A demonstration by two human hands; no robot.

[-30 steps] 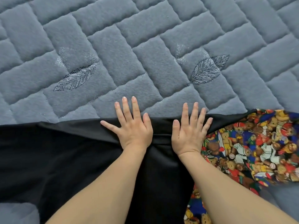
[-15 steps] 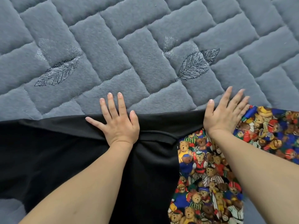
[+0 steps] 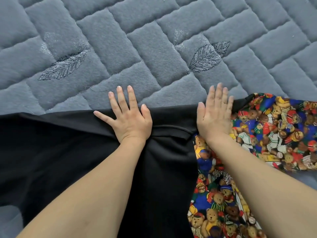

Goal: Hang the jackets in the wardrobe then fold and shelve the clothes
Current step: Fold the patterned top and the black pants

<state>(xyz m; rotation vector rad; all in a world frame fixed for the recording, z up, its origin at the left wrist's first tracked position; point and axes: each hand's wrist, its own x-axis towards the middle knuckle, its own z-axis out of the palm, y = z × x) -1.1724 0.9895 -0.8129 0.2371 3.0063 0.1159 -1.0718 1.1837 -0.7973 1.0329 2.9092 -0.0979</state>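
Smoothing black smooth-fabric garment [image 3: 68, 152] flat on grey quilted bed cover [image 3: 154, 48].
Left hand [image 3: 130, 117], right hand [image 3: 214, 117] flat-fingered, pressing; bunched fold between them risks creasing; teddy-bear-print cloth [image 3: 274, 134] beneath may drag.

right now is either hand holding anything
Nothing is held. The left hand presses flat on the black cloth; the right hand is open, blurred.

A plain black garment [image 3: 68, 152] lies beside multicoloured teddy-bear print fabric [image 3: 274, 131], both on a grey-blue quilted bedcover [image 3: 154, 40] stitched with leaves.
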